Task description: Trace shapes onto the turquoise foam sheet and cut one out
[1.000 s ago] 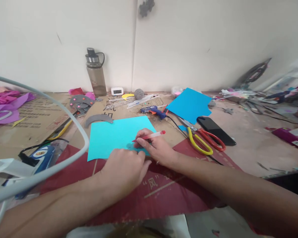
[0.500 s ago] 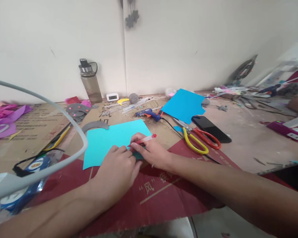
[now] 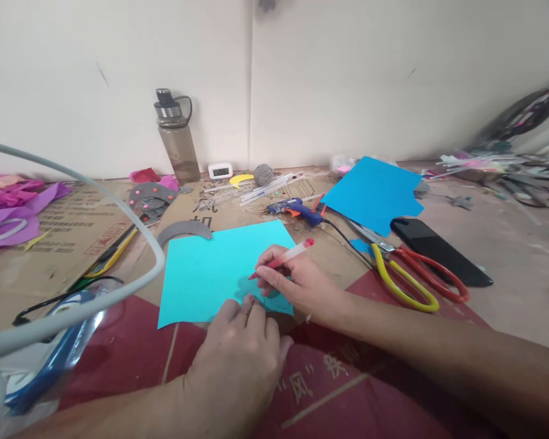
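Note:
A turquoise paper sheet (image 3: 201, 274) lies on the cardboard in front of me. My right hand (image 3: 297, 277) is closed round a red pen (image 3: 288, 255) with a whitish barrel, its tip close above or touching the sheet; which of these I cannot tell. My left hand (image 3: 244, 341) holds the sheet's near edge with bent fingers, the thumb off to the right. Faint marks show on the paper beside its fingertips. A grey felt crescent (image 3: 185, 229) touches the sheet's far left edge.
Scissors (image 3: 407, 274), a black phone (image 3: 439, 251) and a blue sheet (image 3: 375, 192) lie to the right. Behind are a glue gun (image 3: 297, 211), a small clock (image 3: 220, 171) and a bottle (image 3: 179, 143). A thick grey cable (image 3: 132, 222) arches at the left, near a yellow cutter (image 3: 116, 251).
My right hand and the pen have lifted away from my left fingers, baring more of the sheet between them. The whole view has shifted, moving the objects rightward.

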A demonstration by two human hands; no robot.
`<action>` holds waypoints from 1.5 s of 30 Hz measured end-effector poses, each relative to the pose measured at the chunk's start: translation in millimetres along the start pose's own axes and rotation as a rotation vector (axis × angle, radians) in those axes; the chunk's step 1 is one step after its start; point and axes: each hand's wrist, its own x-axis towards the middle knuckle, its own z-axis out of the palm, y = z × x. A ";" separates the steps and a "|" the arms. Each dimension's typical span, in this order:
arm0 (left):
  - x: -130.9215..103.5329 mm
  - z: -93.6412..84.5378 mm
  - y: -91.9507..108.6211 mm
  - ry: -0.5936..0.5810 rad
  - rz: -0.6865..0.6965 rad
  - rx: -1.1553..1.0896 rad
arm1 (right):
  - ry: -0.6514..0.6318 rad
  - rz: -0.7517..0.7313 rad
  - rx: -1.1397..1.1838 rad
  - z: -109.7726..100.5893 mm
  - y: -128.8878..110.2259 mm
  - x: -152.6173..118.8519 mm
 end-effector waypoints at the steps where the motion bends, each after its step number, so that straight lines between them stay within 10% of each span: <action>1: -0.5 -0.1 0.4 -0.007 0.000 0.001 | -0.001 0.007 -0.033 0.0 0.0 0.7; 45: -3.6 4.9 -2.2 -0.046 0.083 0.009 | -0.030 -0.107 -0.296 4.8 0.7 2.0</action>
